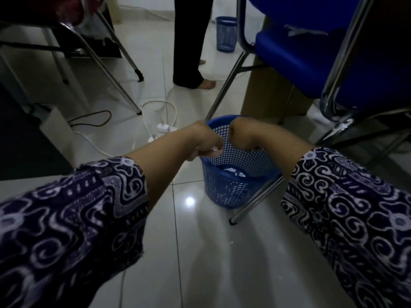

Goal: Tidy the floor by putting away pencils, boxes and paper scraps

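A blue mesh basket (235, 187) stands on the white tiled floor, with white paper scraps (231, 171) lying at its bottom. Both my hands hover over its rim, wrists bent downward. My left hand (205, 142) has its fingers curled around small white paper scraps (215, 149) that peek out beneath it. My right hand (243, 135) is bent down over the basket's opening; its fingers are hidden behind the wrist, so what it holds does not show.
A blue chair (311, 63) stands at the right, one metal leg (255, 201) crossing in front of the basket. A person's legs (191, 52) stand ahead. White cables and a power strip (164, 127) lie left of the basket. A second blue basket (226, 34) is far back.
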